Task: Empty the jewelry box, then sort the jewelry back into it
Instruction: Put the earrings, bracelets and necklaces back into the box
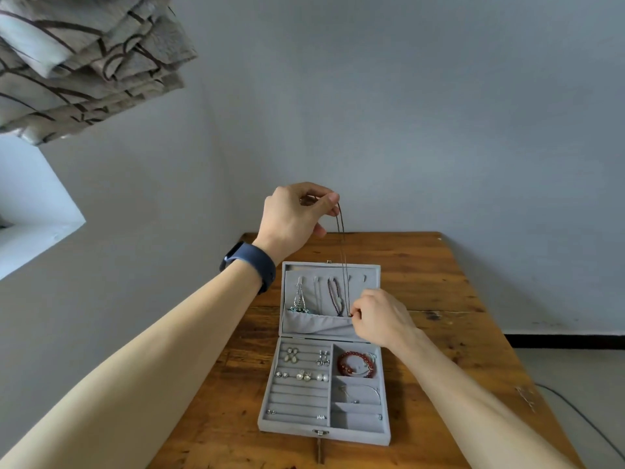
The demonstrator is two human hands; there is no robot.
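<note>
Left hand (297, 214) pinches a cord necklace (342, 252) high above the open jewelry box (358, 436) so it hangs untangled; right hand (382, 316) pinches its lower end, perhaps a pendant.

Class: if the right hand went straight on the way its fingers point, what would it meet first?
Most likely the grey lid pocket, just ahead of the right hand; depth is unclear.

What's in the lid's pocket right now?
The lower ends of a silver necklace and a dark beaded necklace sit at the rim of the pocket; its fabric hides anything deeper.
</note>
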